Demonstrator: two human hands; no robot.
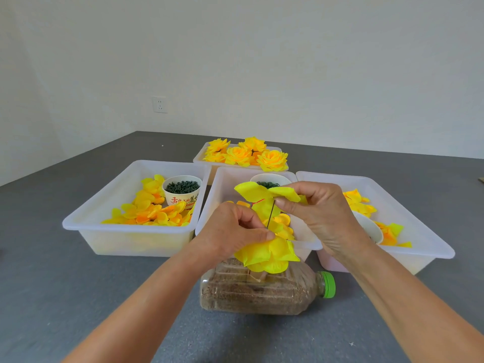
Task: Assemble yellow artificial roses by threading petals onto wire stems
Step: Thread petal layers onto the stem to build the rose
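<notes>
Translucent plastic makes up four tubs on the grey floor. Left of the fingers, the left tub (86, 226) holds loose yellow-orange petals (146, 208) and one paper cup (182, 189) of dark green bits. Beyond the fingers, the far tub (201, 158) carries finished roses (246, 154); about five show, though they overlap and the count is unsure. Directly behind the hands, the middle tub (222, 184) holds a second cup (269, 179), mostly hidden by the petal and the right hand.

One wire (270, 213) stands upright between the two hands. The left hand (233, 231) has its fingers curled, thumb and forefinger pinching at the foot of the wire, on top of the petal stack (267, 254) already threaded there. The right hand (322, 213) pinches one petal (258, 192) at the wire's tip, fingers curled round its edge.

Below the fingers lies one clear bottle (262, 292) on its side, full of brown grain, green cap (328, 284) to the right; the stack hides where the wire meets it.

Right of the fingers, the right tub (429, 239) holds more petals and a third cup (369, 226), partly hidden by the right wrist.
</notes>
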